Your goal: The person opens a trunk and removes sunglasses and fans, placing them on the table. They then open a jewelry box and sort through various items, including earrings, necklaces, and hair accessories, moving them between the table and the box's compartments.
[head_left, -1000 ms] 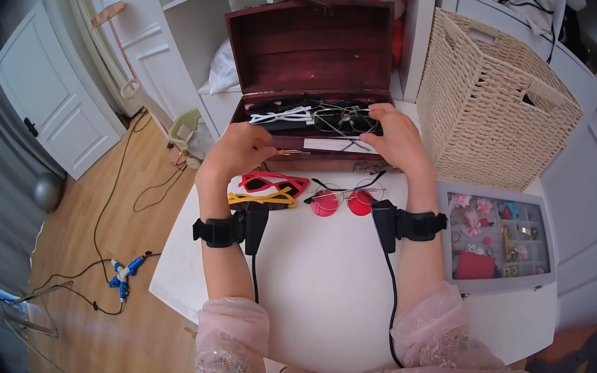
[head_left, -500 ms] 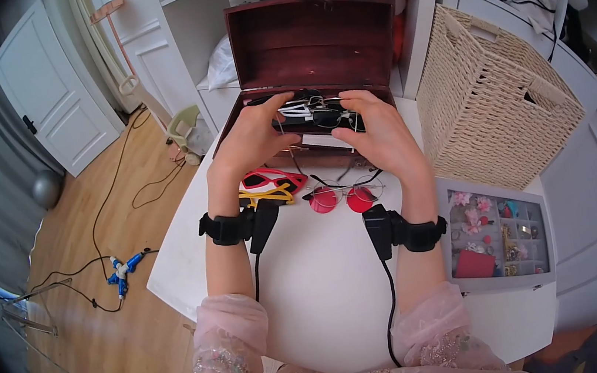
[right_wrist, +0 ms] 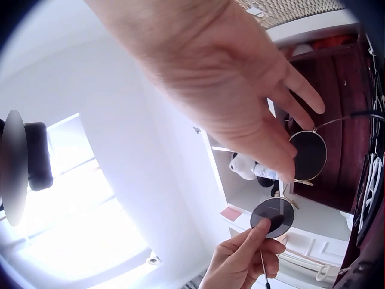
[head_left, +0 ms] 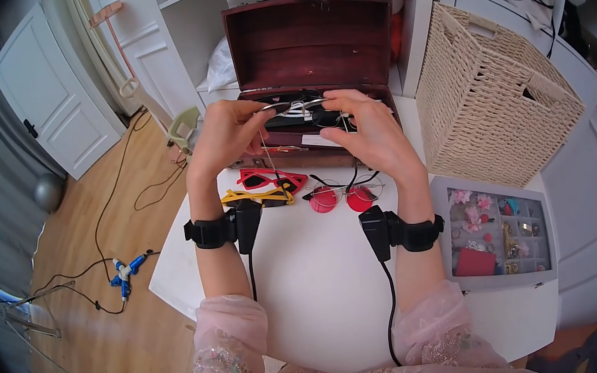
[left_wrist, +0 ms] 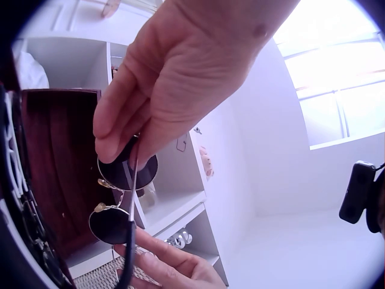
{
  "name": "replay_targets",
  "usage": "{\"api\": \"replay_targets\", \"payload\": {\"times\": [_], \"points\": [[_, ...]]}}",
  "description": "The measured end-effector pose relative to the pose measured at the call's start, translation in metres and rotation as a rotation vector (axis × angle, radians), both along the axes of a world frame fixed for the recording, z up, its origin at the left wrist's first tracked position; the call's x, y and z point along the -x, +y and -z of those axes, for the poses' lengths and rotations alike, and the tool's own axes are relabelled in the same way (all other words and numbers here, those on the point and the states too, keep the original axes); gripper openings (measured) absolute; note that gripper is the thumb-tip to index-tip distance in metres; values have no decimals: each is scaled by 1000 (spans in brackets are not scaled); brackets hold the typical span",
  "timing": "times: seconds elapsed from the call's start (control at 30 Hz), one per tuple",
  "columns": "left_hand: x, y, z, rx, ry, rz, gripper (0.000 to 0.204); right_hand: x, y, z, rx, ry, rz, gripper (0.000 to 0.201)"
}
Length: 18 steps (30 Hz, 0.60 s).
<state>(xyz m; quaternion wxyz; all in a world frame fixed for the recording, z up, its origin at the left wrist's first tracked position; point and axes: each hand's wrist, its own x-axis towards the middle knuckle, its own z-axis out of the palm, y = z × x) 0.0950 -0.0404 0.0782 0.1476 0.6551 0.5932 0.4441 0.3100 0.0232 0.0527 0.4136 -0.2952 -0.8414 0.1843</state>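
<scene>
Round dark-lensed sunglasses (head_left: 276, 107) with a thin metal frame are held above the open dark red chest (head_left: 307, 47), their arms hanging down. My left hand (head_left: 227, 139) pinches one lens side; in the right wrist view its thumb lies on the dark lens (right_wrist: 274, 218). My right hand (head_left: 376, 136) grips the other side by the rim, thumb and fingers around the lens (right_wrist: 310, 158), partly hidden. White-framed glasses (right_wrist: 373, 188) and several dark pairs lie in the chest. In front of it are red glasses (head_left: 258, 176), yellow glasses (head_left: 238, 195) and round pink-lensed glasses (head_left: 361, 199).
A tall woven basket (head_left: 493, 99) stands right of the chest. Nearer, on the right of the white table (head_left: 317, 281), lies a grey compartment box (head_left: 500, 282) of small accessories. White shelves (head_left: 196, 20) rise behind. Cables run across the floor at left.
Both hands have lifted the round sunglasses from the chest's contents. Over the last half second my left hand has shifted left and up, and a dark lens shows near its fingertips.
</scene>
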Motion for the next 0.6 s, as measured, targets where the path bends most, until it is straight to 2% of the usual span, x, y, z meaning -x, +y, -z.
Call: {"api": "replay_targets", "payload": {"times": [0.13,0.2,0.43,0.5,0.6], "points": [[8,3,1,-30,99,-11,24,-5,1,-4,4,79,13,27],[7,0,-1,-18,87,-26,26,-8,7,0,-163,6,88,33],[0,-3,-5,-3,48,3,23,-5,0,3,-131,-154,133,60],[-6,-4,-8,63,48,0,21,-4,-2,0,-62,-142,57,68],[-12,-4,-8,94,36,13,18,-1,-2,1,-61,-211,57,64]]}}
